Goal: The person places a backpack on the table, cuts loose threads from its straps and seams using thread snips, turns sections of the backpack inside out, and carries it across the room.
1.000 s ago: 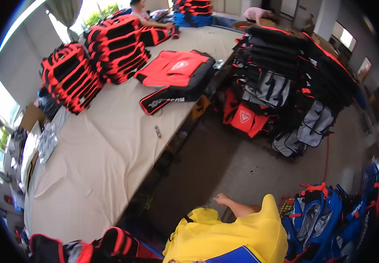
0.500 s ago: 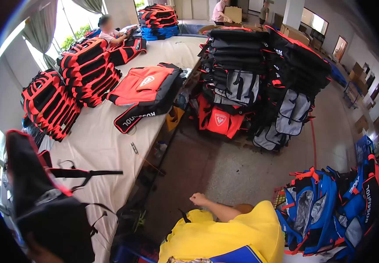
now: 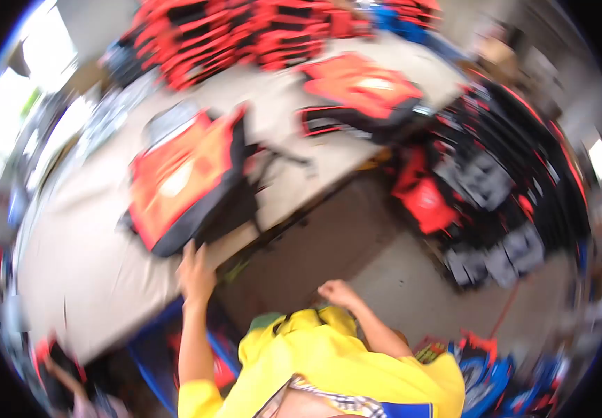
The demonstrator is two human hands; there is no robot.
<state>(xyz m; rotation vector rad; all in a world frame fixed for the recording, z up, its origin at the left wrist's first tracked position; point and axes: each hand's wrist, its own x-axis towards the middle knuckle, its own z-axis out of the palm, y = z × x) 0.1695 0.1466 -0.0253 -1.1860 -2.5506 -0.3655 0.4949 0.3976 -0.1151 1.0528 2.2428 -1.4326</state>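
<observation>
A red and black backpack [image 3: 182,174] with a white logo and a grey panel lies on the cloth-covered table [image 3: 92,244]. My left hand [image 3: 196,273] is at its lower black edge, fingers stretched and apart; blur hides whether they touch it. Over the floor, away from the table edge, my right hand [image 3: 339,292] is closed with nothing visible in it. Black straps [image 3: 283,159] trail from the backpack's right side. Farther back on the table lies a second red and black backpack [image 3: 367,83].
Red and black stacks [image 3: 189,35] line the table's far side. Black and grey bags [image 3: 489,181] are piled on the right. Blue bags [image 3: 485,376] sit at the lower right, a blue-rimmed container [image 3: 151,369] below the table. Another person's arm [image 3: 64,376] shows lower left.
The dark backpack raised at the left now lies on the table, red front up. My left hand has come into clear view at its edge. The view has swung left and is blurred.
</observation>
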